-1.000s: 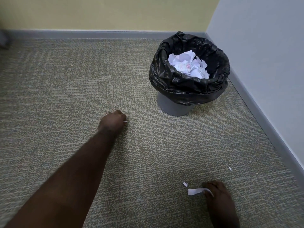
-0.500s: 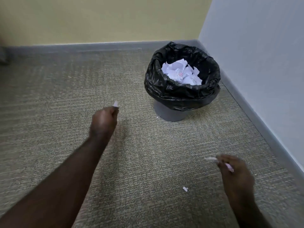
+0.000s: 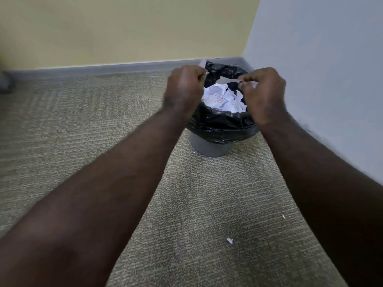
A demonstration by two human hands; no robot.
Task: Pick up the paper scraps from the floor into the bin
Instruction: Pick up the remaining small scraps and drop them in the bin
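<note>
Above the bin (image 3: 209, 146), left hand (image 3: 184, 90) pinches a scrap (image 3: 202, 63) pointing up; right hand (image 3: 264, 94) pinches another scrap (image 3: 253, 84), direction unclear.

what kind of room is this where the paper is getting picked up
Probably an office or similar indoor room, seen at a corner: low-pile carpet, a grey baseboard under painted walls, and a small bin lined with a black bag.

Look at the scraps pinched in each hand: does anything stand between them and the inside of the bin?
Nothing visible does. The left hand and right hand each pinch a scrap above the bin, whose liner mouth is open over crumpled paper.
</note>
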